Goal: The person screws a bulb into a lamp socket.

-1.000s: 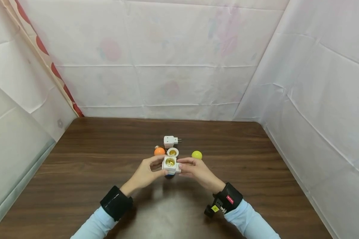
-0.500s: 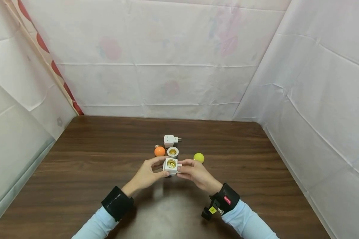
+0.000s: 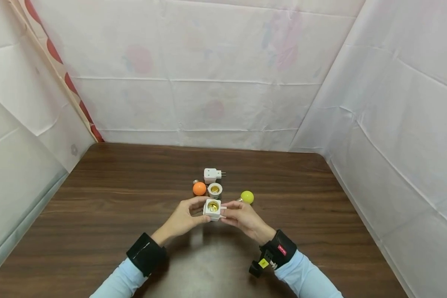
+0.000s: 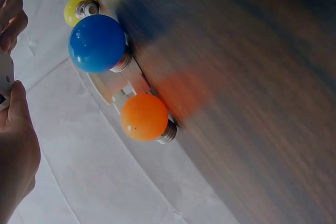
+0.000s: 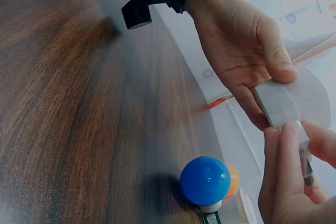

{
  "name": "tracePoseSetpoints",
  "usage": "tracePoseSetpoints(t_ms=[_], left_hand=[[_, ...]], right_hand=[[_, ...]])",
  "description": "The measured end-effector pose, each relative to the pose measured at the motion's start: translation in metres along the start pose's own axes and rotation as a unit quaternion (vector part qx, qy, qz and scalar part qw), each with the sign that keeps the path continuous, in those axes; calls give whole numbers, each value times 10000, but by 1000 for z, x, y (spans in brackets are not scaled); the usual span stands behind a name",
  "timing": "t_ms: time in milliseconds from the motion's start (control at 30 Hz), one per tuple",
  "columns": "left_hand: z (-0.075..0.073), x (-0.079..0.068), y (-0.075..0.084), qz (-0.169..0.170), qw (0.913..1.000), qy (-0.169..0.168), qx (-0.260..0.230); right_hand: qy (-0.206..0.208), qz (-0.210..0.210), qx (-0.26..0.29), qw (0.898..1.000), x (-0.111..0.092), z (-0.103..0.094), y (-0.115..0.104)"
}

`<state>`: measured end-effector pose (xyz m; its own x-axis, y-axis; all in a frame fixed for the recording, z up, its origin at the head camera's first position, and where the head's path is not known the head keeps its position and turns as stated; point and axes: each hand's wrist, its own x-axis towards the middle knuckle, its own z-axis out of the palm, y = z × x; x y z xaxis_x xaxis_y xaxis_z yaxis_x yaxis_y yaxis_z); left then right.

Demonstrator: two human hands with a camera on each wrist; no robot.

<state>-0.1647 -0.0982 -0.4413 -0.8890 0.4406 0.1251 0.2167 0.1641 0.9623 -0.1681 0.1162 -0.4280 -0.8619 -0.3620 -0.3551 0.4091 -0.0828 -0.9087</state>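
Both hands hold a white square lamp socket (image 3: 212, 210) above the table, its gold-coloured threaded opening facing up in the head view. My left hand (image 3: 184, 216) grips its left side between thumb and fingers. At the right side, my right hand (image 3: 247, 217) pinches a small white projecting part. In the right wrist view, a metal prong (image 5: 306, 166) shows between the right fingers. A blue bulb (image 4: 97, 43) lies on the table; in the head view it is hidden behind the held socket. An orange bulb (image 3: 199, 188) and a yellow-green bulb (image 3: 247, 197) lie beyond the hands.
A round white lamp socket (image 3: 215, 190) stands just beyond the held one. Behind it lies a white plug-in adapter (image 3: 210, 176), its prongs pointing right. White sheeting (image 3: 212, 111) hangs around the brown wooden table (image 3: 141, 169).
Both hands have shifted slightly toward the body with the lamp socket. The yellow-green bulb has moved a little right and nearer. In the head view, the blue bulb has gone out of sight.
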Motion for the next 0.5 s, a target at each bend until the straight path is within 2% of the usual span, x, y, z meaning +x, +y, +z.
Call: tracePoseSetpoints(t_ms=[300,500], left_hand=[[3,2,0,95,9998,-179,65],[5,3,-1,-30,9997,-116,195]], right_hand=[[57,108,114,9999,-4,-4,3],[72,181,370,9991,-5,-6,6]])
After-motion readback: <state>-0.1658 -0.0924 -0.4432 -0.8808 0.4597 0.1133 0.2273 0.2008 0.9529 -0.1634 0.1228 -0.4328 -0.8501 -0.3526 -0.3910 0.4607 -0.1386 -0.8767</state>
